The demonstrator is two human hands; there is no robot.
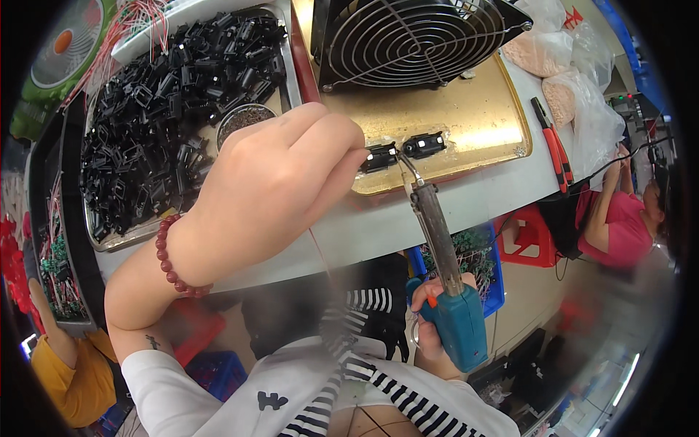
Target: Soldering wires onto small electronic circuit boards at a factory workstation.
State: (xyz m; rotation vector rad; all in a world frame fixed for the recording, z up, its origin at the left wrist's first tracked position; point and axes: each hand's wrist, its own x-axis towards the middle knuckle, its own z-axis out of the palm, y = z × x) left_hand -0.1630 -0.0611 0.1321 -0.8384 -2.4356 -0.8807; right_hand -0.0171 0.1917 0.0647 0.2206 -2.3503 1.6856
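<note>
My left hand (pixel 280 171), with a red bead bracelet (pixel 167 264) at the wrist, is closed in a pinch at the near end of a small black plastic housing (pixel 380 157). A thin red wire (pixel 318 246) hangs below that hand. A second black housing (pixel 424 145) lies just right of the first on the gold tray (pixel 488 116). My right hand (pixel 431 339) grips a teal soldering gun (pixel 466 331) below the table edge. Its metal tip (pixel 415 175) points up to the right end of the first housing; whether it touches cannot be made out.
A black fan with a wire guard (pixel 419 47) stands on the gold tray. At left, a metal tray (pixel 287 73) holds many black housings and a round tin (pixel 244 120). Red-handled pliers (pixel 557 149) and plastic bags (pixel 593 109) lie right. Other people sit at both sides.
</note>
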